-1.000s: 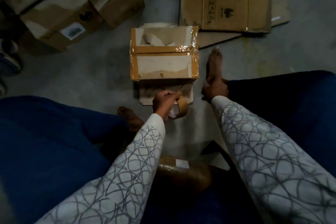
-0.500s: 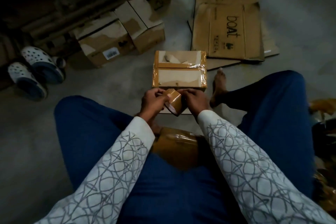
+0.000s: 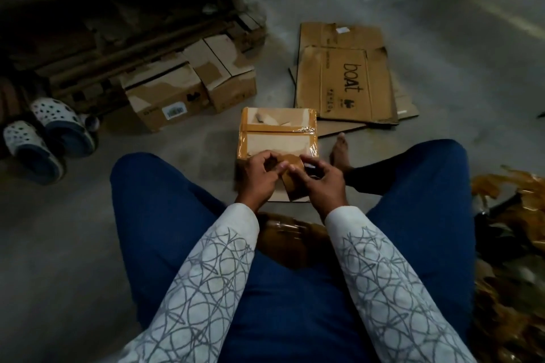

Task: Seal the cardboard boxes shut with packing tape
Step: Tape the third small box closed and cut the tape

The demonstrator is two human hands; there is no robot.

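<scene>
I see the left hand (image 3: 259, 178) and right hand (image 3: 323, 184) both gripping the tape roll (image 3: 291, 188) by the taped box (image 3: 277, 141). The flattened carton (image 3: 345, 82) behind reads "boAt".

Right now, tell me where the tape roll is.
The tape roll is at the centre of the head view, gripped between the left hand and the right hand, just on the person's side of the small taped box.

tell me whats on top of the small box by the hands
On the small box, brown tape crosses the middle and lines both side edges. The left hand and right hand, holding the tape roll, hide its near edge.
</scene>
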